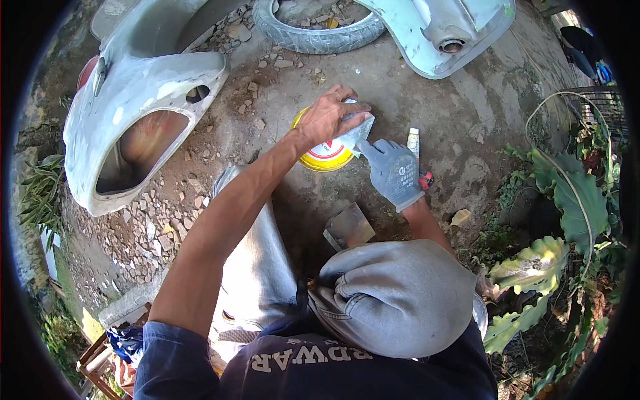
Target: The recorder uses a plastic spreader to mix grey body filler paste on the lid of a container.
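My bare left hand (pixel 327 117) grips a thin, pale, semi-clear flat plate (pixel 358 132) by its upper edge. Under that plate is a round yellow tin lid (pixel 325 164) with a white and red centre, partly covered by the hand. My right hand (pixel 395 172), in a grey work glove, has its forefinger stretched to the plate's lower right corner. Out of the glove's wrist side sticks the red and black handle end (pixel 425 180) of a tool; its working end is hidden. Just beyond the glove lies a small white tube (pixel 413 141).
A scooter body panel (pixel 150 95) stands at left, a pale green one (pixel 440 35) at upper right. Between them lies a tyre (pixel 320 37). A square grey plate (pixel 352 227) is by my knee (pixel 400 295). Rubble (pixel 155 230) covers the left ground; leafy plants (pixel 570 200) edge the right.
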`<state>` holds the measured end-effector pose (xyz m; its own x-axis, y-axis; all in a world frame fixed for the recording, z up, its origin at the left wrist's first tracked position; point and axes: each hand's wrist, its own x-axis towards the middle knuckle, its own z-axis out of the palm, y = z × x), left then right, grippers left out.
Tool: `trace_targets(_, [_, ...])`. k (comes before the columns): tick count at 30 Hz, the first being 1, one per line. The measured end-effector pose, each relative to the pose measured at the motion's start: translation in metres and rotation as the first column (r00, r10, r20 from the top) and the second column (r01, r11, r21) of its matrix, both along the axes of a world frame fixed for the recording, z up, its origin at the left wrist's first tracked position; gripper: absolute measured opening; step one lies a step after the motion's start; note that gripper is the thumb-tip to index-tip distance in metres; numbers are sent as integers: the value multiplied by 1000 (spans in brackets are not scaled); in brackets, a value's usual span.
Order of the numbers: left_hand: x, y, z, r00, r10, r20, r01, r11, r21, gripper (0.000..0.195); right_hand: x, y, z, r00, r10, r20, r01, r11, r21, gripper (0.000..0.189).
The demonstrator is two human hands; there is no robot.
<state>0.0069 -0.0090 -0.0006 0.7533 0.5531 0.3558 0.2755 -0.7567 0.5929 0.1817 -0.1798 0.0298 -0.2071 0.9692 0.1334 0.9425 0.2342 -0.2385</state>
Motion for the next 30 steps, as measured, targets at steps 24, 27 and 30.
trace_targets(24, [30, 11, 6, 939, 238, -250, -301, 918, -257, 64, -8, 18, -6, 956, -177, -235, 202, 976, 86, 34])
trace_targets(27, [38, 5, 7, 925, 287, -249, -343, 913, -219, 55, -8, 16, -5, 957, -199, -210, 229, 965, 125, 33])
trace_targets(30, [25, -8, 5, 914, 349, -207, -387, 903, -185, 50, -16, 17, -9, 969, -202, -142, 221, 966, 134, 36])
